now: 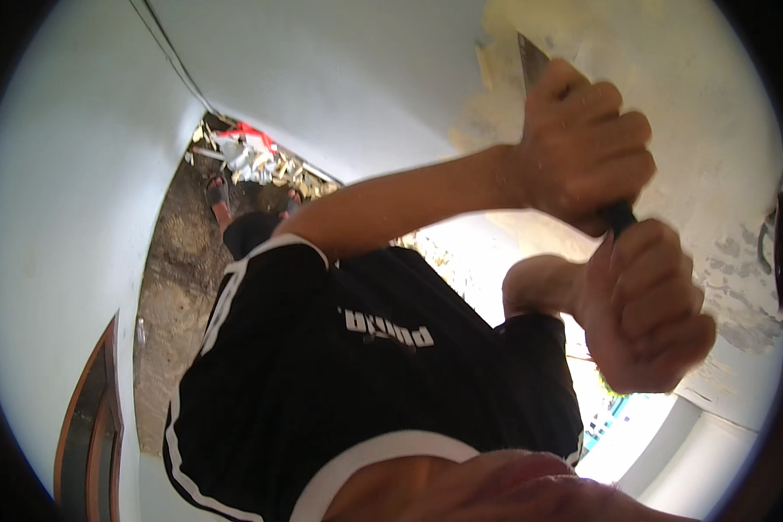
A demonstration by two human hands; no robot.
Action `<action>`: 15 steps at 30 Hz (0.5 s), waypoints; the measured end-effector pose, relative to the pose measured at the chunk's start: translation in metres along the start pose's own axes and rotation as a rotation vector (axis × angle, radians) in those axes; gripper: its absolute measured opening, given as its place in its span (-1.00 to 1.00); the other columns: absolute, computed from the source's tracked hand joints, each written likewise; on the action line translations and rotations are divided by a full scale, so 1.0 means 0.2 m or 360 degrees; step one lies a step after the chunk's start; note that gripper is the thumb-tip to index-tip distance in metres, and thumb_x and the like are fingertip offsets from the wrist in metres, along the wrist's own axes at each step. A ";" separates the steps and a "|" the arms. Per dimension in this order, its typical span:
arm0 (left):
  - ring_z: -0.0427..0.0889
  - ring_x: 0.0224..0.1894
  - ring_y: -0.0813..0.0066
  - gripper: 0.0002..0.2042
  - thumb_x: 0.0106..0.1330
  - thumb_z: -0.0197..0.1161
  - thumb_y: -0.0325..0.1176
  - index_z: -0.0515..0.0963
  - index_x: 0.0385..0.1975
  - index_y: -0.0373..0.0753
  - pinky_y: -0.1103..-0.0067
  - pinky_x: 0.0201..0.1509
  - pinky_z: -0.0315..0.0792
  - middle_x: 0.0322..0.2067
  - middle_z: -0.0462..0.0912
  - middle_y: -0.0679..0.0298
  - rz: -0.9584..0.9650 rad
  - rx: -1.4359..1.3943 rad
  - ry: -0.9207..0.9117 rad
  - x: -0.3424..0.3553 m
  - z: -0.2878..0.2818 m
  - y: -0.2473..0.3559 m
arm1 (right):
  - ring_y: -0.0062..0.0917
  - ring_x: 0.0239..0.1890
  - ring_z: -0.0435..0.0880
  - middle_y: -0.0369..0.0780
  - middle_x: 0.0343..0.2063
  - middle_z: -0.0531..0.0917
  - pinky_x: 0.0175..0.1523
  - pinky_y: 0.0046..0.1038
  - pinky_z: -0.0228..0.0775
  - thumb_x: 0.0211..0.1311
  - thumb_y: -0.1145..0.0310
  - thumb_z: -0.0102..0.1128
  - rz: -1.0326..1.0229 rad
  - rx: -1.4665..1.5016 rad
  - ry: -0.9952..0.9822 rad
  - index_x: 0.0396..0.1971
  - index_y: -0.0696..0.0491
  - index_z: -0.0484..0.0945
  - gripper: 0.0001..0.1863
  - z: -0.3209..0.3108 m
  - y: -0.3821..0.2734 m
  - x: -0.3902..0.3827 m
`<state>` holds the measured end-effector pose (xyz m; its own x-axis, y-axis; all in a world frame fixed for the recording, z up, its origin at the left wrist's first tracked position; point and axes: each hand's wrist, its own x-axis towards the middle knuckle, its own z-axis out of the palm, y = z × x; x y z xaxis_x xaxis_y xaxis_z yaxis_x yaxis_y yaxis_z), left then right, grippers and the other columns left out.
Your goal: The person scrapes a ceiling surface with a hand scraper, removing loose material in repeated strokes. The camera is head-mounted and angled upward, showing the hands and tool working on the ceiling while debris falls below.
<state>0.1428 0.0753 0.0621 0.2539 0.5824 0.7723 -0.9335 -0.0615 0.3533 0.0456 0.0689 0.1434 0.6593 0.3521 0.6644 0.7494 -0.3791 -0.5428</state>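
We read this as mid-scrape; both hands clamp one tool, a flat metal-bladed scraper with a dark handle. Which hand is which we judge from the forearms; the left hand sits high, clenched round the handle just behind the blade; the right hand sits lower, fisted tight on the handle's end. The blade tip meets the pale wall with flaking cream paint, at a patch already rough and bare; grey blotches show lower right. A black shirt with white trim fills the middle. Next move likely calls for a firm push along the wall, blade kept shallow, grip steady.
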 end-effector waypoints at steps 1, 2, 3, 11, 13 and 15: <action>0.19 -0.62 0.45 -0.71 -0.10 0.33 -0.27 0.28 -0.78 0.00 0.43 -0.38 0.00 -0.69 0.31 0.45 -0.0007 0.0033 -0.0028 -0.01 -0.01 -0.05 | -0.63 -0.72 0.10 -0.37 -0.78 0.18 -0.55 -0.45 0.00 0.13 0.45 -0.17 0.0094 -0.0107 0.0039 -0.69 -0.07 0.18 -0.78 0.01 0.00 0.01; 0.19 -0.62 0.45 -0.72 -0.12 0.34 -0.27 0.28 -0.77 -0.01 0.43 -0.38 0.00 -0.68 0.31 0.45 -0.0036 0.0062 -0.0063 -0.07 -0.04 -0.07 | -0.62 -0.72 0.10 -0.37 -0.79 0.18 -0.56 -0.45 0.00 0.09 0.49 -0.16 0.0173 -0.0225 0.0094 -0.70 -0.07 0.18 -0.79 0.03 0.02 0.01; 0.20 -0.61 0.44 -0.72 -0.14 0.34 -0.26 0.28 -0.76 -0.01 0.43 -0.38 0.00 -0.68 0.31 0.44 -0.0066 0.0089 -0.0099 -0.14 -0.08 -0.08 | -0.62 -0.72 0.11 -0.36 -0.78 0.19 -0.57 -0.46 0.00 0.07 0.50 -0.16 0.0117 -0.0147 0.0165 -0.66 -0.04 0.21 -0.83 0.04 0.09 -0.03; 0.25 -0.59 0.41 -0.72 -0.08 0.35 -0.27 0.30 -0.77 -0.03 0.41 -0.39 0.00 -0.69 0.33 0.41 -0.0053 0.0070 -0.0128 -0.14 -0.14 -0.11 | -0.58 -0.74 0.21 -0.31 -0.77 0.25 -0.63 -0.47 0.02 -0.08 0.64 -0.20 0.0000 -0.0071 0.0253 -0.37 0.13 0.43 -0.75 0.09 0.22 -0.16; 0.24 -0.59 0.41 -0.69 0.07 0.33 -0.27 0.30 -0.76 -0.03 0.41 -0.38 0.02 -0.69 0.34 0.38 -0.0208 0.0152 -0.0168 -0.24 -0.20 -0.14 | -0.57 -0.74 0.23 -0.30 -0.77 0.26 -0.64 -0.47 0.03 -0.12 0.67 -0.21 -0.0042 0.0037 0.0361 -0.30 0.18 0.48 -0.66 0.08 0.36 -0.22; 0.23 -0.59 0.41 -0.67 0.12 0.32 -0.28 0.29 -0.76 -0.04 0.41 -0.37 0.02 -0.68 0.34 0.38 -0.0268 0.0149 -0.0167 -0.28 -0.21 -0.15 | -0.57 -0.75 0.23 -0.30 -0.77 0.25 -0.65 -0.47 0.04 -0.09 0.65 -0.22 -0.0043 -0.0176 0.0222 -0.34 0.17 0.48 -0.69 0.07 0.30 -0.19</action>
<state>0.1460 0.0785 -0.0141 0.4340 0.5033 0.7472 -0.8493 -0.0480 0.5257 0.0672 0.0445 0.0780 0.6186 0.2442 0.7468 0.7503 -0.4655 -0.4693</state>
